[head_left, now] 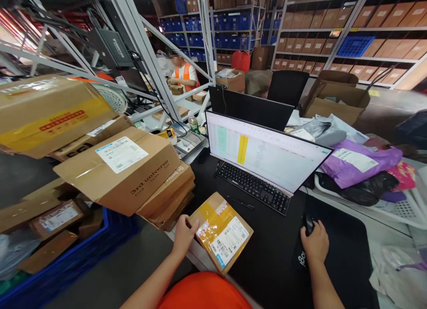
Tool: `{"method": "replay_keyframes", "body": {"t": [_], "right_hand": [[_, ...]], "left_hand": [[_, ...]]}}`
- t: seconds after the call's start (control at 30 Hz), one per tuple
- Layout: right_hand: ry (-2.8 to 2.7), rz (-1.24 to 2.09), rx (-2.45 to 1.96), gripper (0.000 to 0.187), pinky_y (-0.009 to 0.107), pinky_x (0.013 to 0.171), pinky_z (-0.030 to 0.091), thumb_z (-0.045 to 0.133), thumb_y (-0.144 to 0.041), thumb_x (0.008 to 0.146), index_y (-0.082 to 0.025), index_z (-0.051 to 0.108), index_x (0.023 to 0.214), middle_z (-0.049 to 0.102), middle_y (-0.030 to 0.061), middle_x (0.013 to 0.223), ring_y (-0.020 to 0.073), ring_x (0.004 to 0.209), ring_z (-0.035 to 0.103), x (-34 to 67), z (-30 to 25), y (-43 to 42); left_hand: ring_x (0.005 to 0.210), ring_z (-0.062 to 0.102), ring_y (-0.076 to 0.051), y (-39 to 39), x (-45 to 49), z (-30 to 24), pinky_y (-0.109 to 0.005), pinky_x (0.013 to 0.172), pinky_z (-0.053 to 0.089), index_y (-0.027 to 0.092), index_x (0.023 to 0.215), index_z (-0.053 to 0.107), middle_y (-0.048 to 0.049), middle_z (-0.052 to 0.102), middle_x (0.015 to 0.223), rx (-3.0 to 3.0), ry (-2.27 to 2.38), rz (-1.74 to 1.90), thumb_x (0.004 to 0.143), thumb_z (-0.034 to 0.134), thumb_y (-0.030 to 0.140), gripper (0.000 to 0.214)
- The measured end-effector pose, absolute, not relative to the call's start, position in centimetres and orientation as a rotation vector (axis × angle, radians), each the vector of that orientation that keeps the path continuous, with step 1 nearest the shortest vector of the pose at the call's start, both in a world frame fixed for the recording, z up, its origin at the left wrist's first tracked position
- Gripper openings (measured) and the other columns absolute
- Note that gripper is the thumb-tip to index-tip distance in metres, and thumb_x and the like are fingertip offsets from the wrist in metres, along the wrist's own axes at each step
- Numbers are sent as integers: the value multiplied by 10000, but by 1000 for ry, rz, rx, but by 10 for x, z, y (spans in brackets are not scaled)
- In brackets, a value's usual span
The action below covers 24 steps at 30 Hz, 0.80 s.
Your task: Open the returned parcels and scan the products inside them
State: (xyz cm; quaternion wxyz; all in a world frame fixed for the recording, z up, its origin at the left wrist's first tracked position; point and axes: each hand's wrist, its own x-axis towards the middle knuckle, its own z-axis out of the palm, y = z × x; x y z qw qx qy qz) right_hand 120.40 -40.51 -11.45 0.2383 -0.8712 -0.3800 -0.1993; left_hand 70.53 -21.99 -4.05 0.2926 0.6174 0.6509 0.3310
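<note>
Cardboard parcel (222, 232) touches the left hand's fingers (192, 224); right hand (315, 244) holds mouse (308, 224).

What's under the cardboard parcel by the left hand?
The taped parcel lies on the black desk mat, with the left hand at its edge. Whatever is directly beneath it is covered and cannot be seen.

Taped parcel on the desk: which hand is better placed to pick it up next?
Probably the left. The left hand already touches the edge of the taped cardboard parcel, while the right hand is on the computer mouse, farther off across the black desk mat.
</note>
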Motion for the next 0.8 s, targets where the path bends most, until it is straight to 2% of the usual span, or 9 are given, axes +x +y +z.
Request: {"method": "replay_keyframes", "body": {"t": [0.13,0.3,0.5,0.8], "right_hand": [[-1035,-569,-2463,618,452,850,465,506,-412,870,-59,548,1376,513,242,1440,370,1097,605,1201,-108,-404],[-972,-581,-2549,561,434,780,460,532,-405,863,-109,609,1333,522,214,1444,359,1029,634,1203,-106,-402],[-929,-581,-2494,532,438,786,452,562,-387,826,-104,613,1274,588,200,1351,356,1012,623,1204,-108,-401],[-854,-566,-2474,551,451,822,442,550,-367,837,-105,571,1321,554,226,1349,358,1050,595,1203,-106,-401]], "left_hand": [[639,446,-189,-236,701,-31,-303,617,323,254,676,364,31,438,646,1696,1753,868,767,515,548,342],[593,407,-160,-266,692,-23,-279,601,308,245,603,340,42,397,582,1723,1723,757,748,493,564,382],[572,376,-145,-277,687,-24,-262,583,299,246,572,292,46,355,556,1710,1728,709,717,486,601,430],[556,372,-146,-284,683,-32,-271,571,273,251,585,292,51,330,559,1713,1714,658,747,457,625,440]]}}
